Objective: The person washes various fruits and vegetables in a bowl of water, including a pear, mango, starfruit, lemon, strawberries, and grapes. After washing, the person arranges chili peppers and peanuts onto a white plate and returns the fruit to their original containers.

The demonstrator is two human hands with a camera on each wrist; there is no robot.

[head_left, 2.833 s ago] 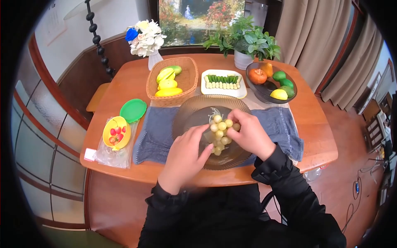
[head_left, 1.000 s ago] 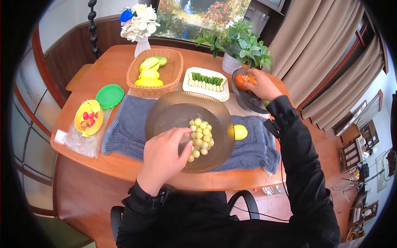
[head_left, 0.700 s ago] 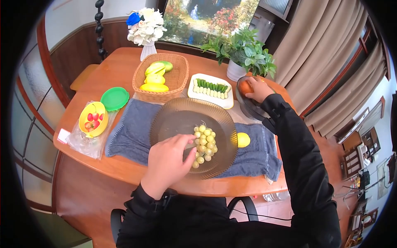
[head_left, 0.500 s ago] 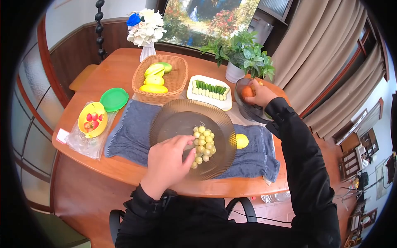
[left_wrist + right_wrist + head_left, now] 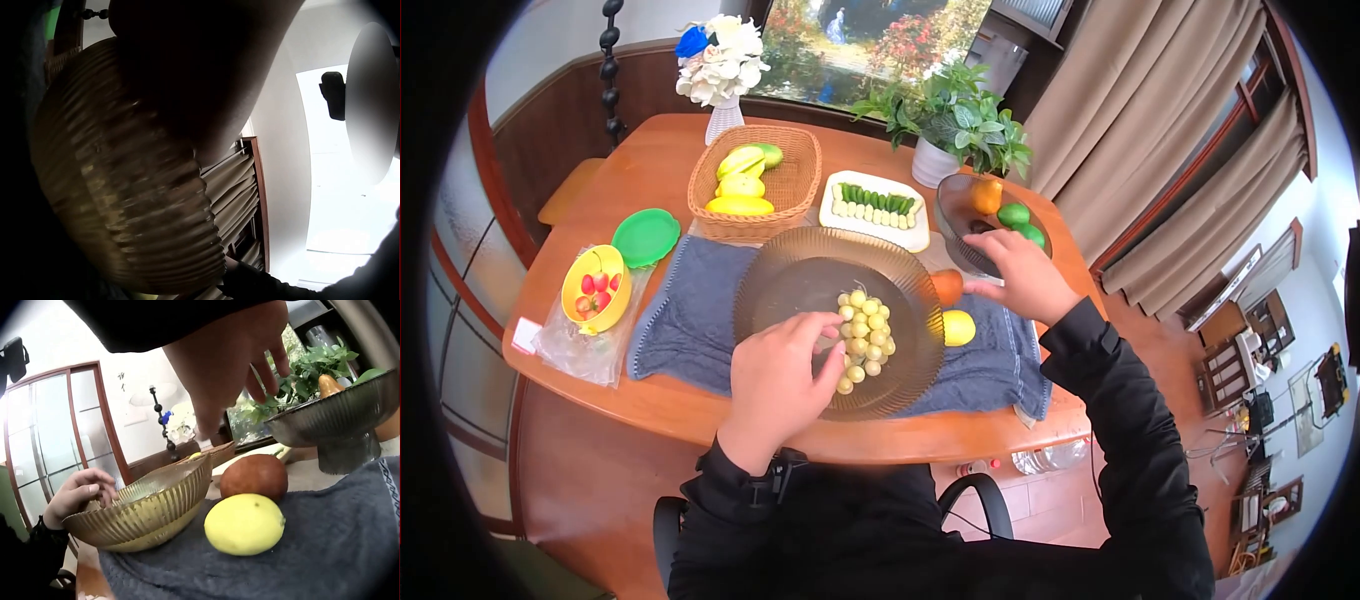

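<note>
My left hand (image 5: pixel 775 380) rests at the near left of the amber ribbed glass bowl (image 5: pixel 795 285), fingers loosely bent beside a bunch of pale green grapes (image 5: pixel 867 340) lying in it. Past the bowl's right rim, an orange-red persimmon (image 5: pixel 947 287) and a yellow lemon (image 5: pixel 958 328) lie side by side on the blue towel (image 5: pixel 690 300). My right hand (image 5: pixel 1030 280) hovers just right of the persimmon. In the right wrist view its fingers (image 5: pixel 262 381) hang extended above the persimmon (image 5: pixel 253 476), holding nothing. The left wrist view is dark, mostly ribbed glass (image 5: pixel 150 194).
A dark footed bowl (image 5: pixel 960 225) at the right holds an orange pear-shaped fruit and green fruits. Behind are a white plate (image 5: pixel 910 238) of small cucumber-like pieces and a wicker basket (image 5: pixel 800 180) of yellow fruit. A yellow bowl (image 5: pixel 572 290) of red fruits and green lid (image 5: pixel 647 237) stand left.
My right hand has set the lemon, then the persimmon from the dark bowl, on the towel and released them. My left hand stays by the grapes, which now lie in the glass bowl.
</note>
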